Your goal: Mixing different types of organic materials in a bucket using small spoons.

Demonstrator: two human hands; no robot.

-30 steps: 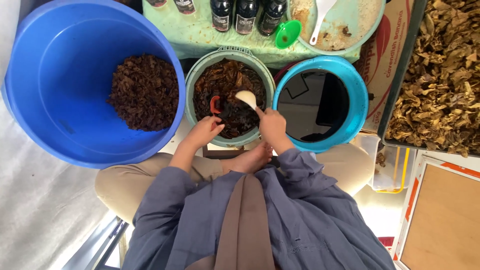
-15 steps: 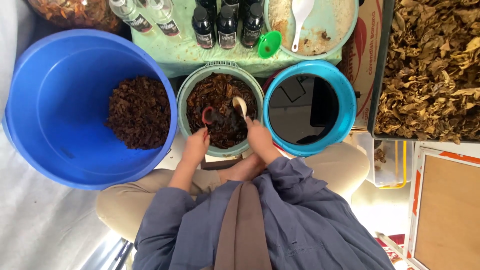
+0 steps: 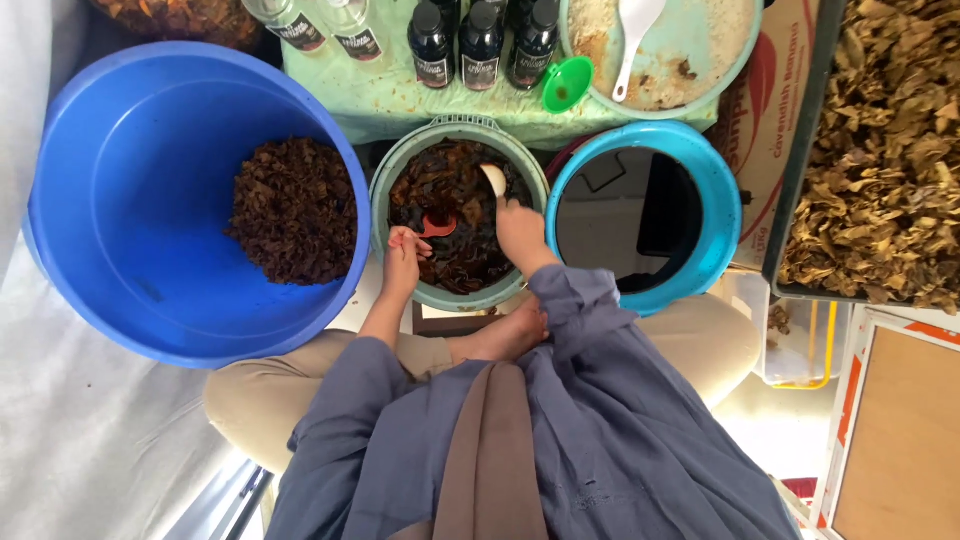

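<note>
Carefully, I'd keep my left hand (image 3: 403, 262) gripping the red scoop (image 3: 437, 224) and my right hand (image 3: 520, 232) gripping the white spoon (image 3: 494, 180), turning the wet dark leaves (image 3: 455, 215) low inside the green bucket (image 3: 400, 170).

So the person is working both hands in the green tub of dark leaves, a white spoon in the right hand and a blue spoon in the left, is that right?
Nearly. The head view shows the left hand holding a red spoon, not a blue one. The rest stands: both hands are in the green tub of dark leaves, and the right hand holds a white spoon.
</note>
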